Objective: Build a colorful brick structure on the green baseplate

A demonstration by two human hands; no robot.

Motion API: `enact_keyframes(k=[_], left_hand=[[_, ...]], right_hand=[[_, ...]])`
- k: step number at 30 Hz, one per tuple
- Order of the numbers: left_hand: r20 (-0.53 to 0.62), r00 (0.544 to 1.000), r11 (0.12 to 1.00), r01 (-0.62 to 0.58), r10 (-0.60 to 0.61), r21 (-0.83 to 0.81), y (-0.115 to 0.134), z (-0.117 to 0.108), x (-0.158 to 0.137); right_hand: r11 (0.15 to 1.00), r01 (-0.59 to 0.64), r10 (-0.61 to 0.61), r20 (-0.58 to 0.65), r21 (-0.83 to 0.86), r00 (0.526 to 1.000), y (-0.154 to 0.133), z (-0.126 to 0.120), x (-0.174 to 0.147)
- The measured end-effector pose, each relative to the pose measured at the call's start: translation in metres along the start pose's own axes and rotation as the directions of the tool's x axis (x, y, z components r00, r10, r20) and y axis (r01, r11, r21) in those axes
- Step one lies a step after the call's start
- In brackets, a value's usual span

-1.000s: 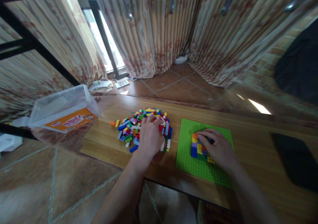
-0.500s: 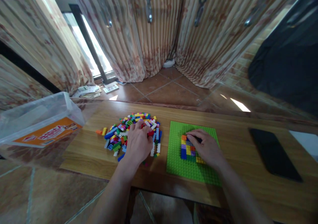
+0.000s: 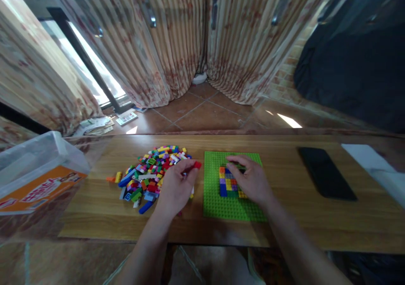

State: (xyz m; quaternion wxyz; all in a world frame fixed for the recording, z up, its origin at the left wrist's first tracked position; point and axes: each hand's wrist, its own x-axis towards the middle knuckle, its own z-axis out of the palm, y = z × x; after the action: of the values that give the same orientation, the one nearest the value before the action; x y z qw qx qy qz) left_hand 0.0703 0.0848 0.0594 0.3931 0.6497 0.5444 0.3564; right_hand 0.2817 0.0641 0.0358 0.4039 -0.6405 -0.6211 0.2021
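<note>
My left hand (image 3: 177, 188) pinches a small red toy brick (image 3: 198, 165) between thumb and fingertips, just left of the green baseplate (image 3: 212, 207). Loose bricks of many colours lie in a pile (image 3: 148, 171) beside and behind this hand. On the plate is a flat patch of joined bricks (image 3: 224, 183), with orange, yellow, purple, blue and other colours showing. Over its far right part hovers my right hand (image 3: 251, 178), thumb and forefinger slightly apart, with nothing visible between them. That hand and its shadow hide part of the patch.
A clear plastic box (image 3: 41, 154) with an orange label stands at the left end of the wooden table (image 3: 284, 230). To the right lie a black phone-like slab (image 3: 325, 171) and white paper (image 3: 367, 160). Curtains hang beyond the tiled floor.
My left hand has lifted out of the pile towards the plate, a red brick in its fingertips. The fingers of my right hand have parted above the patch. The camera view has shifted right.
</note>
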Motion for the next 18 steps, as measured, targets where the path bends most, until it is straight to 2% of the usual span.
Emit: enact_keyframes(k=[2,4,7,10,14,18], left_hand=[[0.043,0.998,0.985,0.052,-0.046,-0.166,0.0,0.012,-0.001],[0.073,0.993,0.96,0.11,-0.094,-0.259,0.002,0.023,-0.001],[0.118,0.983,0.935,0.168,-0.137,-0.311,0.007,0.036,-0.002],[0.171,0.978,0.932,0.168,-0.117,-0.322,0.011,0.044,-0.003],[0.164,0.977,0.938,0.179,-0.135,-0.295,0.011,0.052,-0.003],[0.087,0.993,0.982,0.095,-0.082,-0.165,0.004,0.055,-0.002]], right_hand=[[0.997,0.059,-0.06,0.025,0.044,0.998,-0.009,0.002,-0.004],[0.99,0.128,-0.134,0.084,0.066,0.987,-0.016,0.005,-0.009],[0.977,0.213,-0.215,0.116,0.033,0.97,-0.021,0.009,-0.014],[0.967,0.255,-0.253,0.107,-0.012,0.962,-0.018,0.01,-0.015],[0.975,0.213,-0.208,0.069,-0.065,0.976,-0.008,0.001,-0.012],[0.989,0.084,-0.079,0.044,-0.124,0.996,0.007,-0.012,-0.007]])
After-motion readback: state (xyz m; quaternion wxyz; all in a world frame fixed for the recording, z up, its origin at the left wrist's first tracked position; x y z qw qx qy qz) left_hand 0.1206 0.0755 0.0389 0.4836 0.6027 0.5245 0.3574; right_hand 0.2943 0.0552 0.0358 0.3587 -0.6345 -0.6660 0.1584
